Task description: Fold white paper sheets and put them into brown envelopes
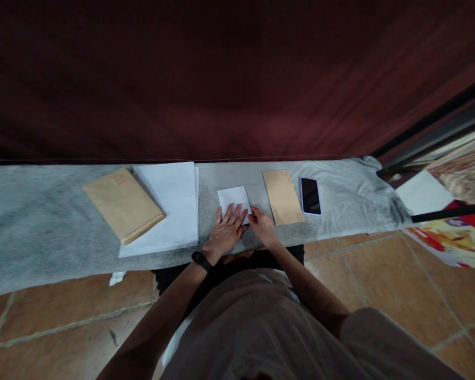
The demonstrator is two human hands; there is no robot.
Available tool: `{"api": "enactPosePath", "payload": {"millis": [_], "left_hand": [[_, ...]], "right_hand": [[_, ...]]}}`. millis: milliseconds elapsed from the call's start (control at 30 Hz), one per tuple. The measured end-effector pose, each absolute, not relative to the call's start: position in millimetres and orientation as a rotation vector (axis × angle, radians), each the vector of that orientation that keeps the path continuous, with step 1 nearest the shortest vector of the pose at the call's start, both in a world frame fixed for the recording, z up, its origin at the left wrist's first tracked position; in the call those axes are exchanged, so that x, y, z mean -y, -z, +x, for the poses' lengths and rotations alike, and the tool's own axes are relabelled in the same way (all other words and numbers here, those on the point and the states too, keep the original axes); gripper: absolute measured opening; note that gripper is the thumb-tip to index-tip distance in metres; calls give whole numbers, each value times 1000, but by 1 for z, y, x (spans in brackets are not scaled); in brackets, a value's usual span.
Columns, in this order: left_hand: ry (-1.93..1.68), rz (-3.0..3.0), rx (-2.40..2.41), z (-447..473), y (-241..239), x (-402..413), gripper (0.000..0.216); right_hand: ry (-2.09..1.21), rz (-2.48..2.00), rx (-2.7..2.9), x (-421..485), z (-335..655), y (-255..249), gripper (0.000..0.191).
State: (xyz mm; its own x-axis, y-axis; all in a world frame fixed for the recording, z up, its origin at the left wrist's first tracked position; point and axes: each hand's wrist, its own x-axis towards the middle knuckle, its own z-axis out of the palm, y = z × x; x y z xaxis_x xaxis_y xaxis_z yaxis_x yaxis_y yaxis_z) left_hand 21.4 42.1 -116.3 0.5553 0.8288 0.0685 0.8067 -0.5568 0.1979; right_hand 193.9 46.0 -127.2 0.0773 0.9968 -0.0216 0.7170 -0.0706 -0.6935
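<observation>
A small folded sheet of white paper (pixel 233 196) lies on the grey cloth in front of me. My left hand (pixel 226 230) rests flat across its lower part, fingers spread, a dark band on the wrist. At the paper's right edge my right hand (pixel 262 227) is closed, its thumb and curled fingers pinching the side. Just right of that hand lies a single brown envelope (pixel 283 197). To the left is a stack of white paper sheets (pixel 174 200), partly covered by a pile of brown envelopes (pixel 122 203).
A phone (pixel 311 196) with a pale purple case lies right of the single envelope. Grey cloth (pixel 47 221) covers the narrow table. A dark red curtain (pixel 237 79) hangs behind it. At far right are a black bar (pixel 451 211) and a red-and-yellow package (pixel 455 237).
</observation>
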Motion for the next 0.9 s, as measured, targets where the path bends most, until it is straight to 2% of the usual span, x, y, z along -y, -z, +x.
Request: {"api": "enactPosePath", "payload": {"millis": [167,333,533,767,900], "left_hand": [[-257,2654,-1387,21,118,-27,58],[-343,2626,-1382,21,120,-19,59],[-603,2444,-1457,16,123,-24,58],[-904,2059,-1716,-1,119,-48,67],[-966,1781,-1732,-12,125,-58,63]], "right_hand": [[-765,-1798,1618,-48,196,128,32],[-993,-1689,1495,-50,201,129,26],[-1141,-1628,1365,-50,209,124,29],[-1170,-1705,1496,-64,226,112,32],[-1032,-1693,1603,-80,228,105,30]]}}
